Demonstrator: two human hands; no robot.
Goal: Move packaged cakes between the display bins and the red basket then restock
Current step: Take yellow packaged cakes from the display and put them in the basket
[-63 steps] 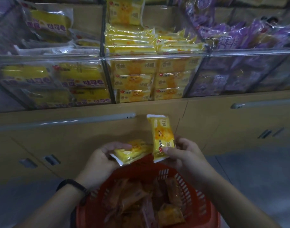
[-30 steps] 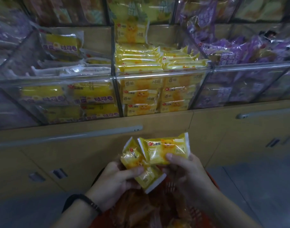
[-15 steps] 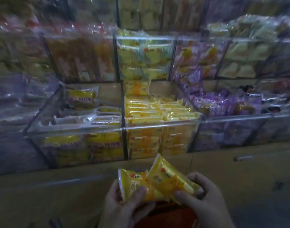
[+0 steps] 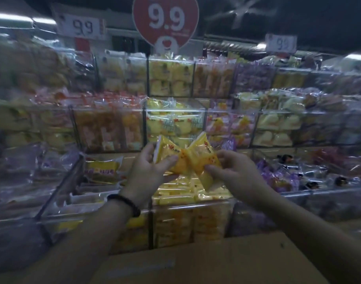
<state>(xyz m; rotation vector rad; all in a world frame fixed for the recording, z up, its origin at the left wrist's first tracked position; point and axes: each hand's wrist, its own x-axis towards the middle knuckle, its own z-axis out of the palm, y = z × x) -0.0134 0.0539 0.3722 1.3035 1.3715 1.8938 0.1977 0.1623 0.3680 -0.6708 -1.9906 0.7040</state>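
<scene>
Both grips are clamped on cakes: the left grip point(image 4: 149, 171) pinches one yellow packaged cake point(image 4: 166, 152) between thumb and fingers, and the right grip point(image 4: 235, 173) pinches a second yellow cake point(image 4: 203, 160) by its lower half. The two packets touch in a V at the centre of view. They are held up and forward, right above the yellow-cake bin point(image 4: 192, 202) at six o'clock from them, probably so they can drop onto the matching stack (the wrappers look alike, though blur hides the print). Both forearms reach in from seven and five o'clock, palms turned inward, with a dark wristband point(image 4: 124, 203) on the left. Purple packets point(image 4: 278, 177) lie at three o'clock; the red basket is out of view.
</scene>
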